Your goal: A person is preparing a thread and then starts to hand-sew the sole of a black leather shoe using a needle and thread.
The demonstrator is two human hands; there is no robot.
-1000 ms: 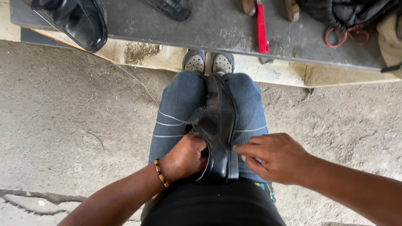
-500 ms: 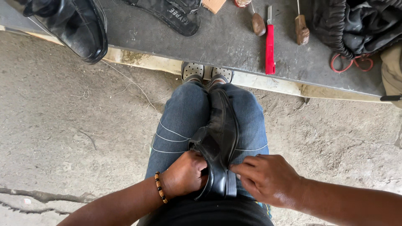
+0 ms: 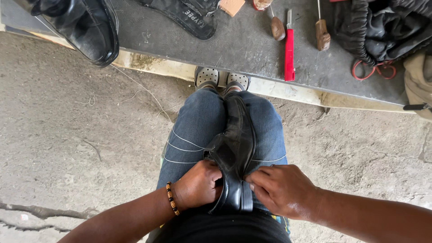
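Black leather shoe (image 3: 234, 148) lies on my lap between both knees, long axis running 12 to 6 o'clock, toe toward 12; its heel end is hidden by my hands. My left hand (image 3: 198, 185) is clenched on its left edge; my right hand (image 3: 282, 190) pinches the right edge. Below: rough concrete floor (image 3: 67, 135). At 12 o'clock, a grey bench (image 3: 243, 45), cut off.

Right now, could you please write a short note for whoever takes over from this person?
Left hand: gripping the heel end of the black shoe lying between the knees.
Right hand: fingertips pinching the shoe's edge from the other side.
On the board ahead: second shoe, red tool, two wooden-handled awls.
Done: shoe seated on the lap, both hands on it.
Left: no tool picked up yet; any work on the shoe cannot be seen.
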